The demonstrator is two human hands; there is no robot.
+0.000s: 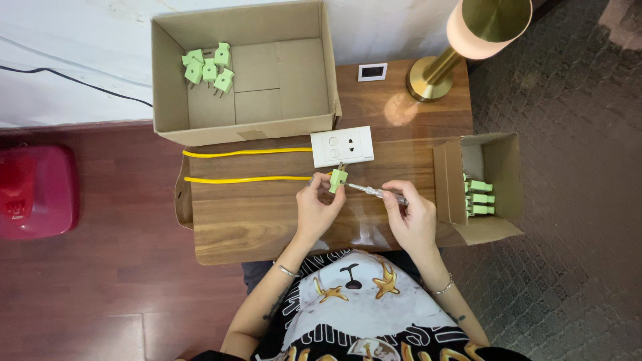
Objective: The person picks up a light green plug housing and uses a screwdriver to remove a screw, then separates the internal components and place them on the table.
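Far left, a red case point(35, 190) sits on the wooden floor, well apart from the work. A black cable point(73, 79) runs along the white wall above it.

On the wooden counter point(254, 220), a large cardboard box point(244, 70) stands open at the back left. Four or five green plugs point(208, 68) lie loose in its rear left corner; the exact count is hard to read at this distance. Two yellow wires point(247, 166) run across the counter in front of the box, the upper one reaching a white wall socket plate point(342, 146), the lower one reaching the plug in hand.

The left hand point(317, 207) is closed around a green plug point(338, 179), fingertips pinching its body and holding it upright just below the socket plate, near the middle of the counter. The plug's prongs point up and appear to touch the plate's lower edge.

The right hand point(409, 214) grips a screwdriver point(378, 192) by its clear handle, fingers clenched on it. The metal tip points left and meets the side of the green plug.

At the back, a small white card point(372, 71) lies beside the brass base of a lamp point(461, 47). To the right, a smaller cardboard box point(485, 187) lies open on its side, with more green plugs point(479, 198) stacked inside.
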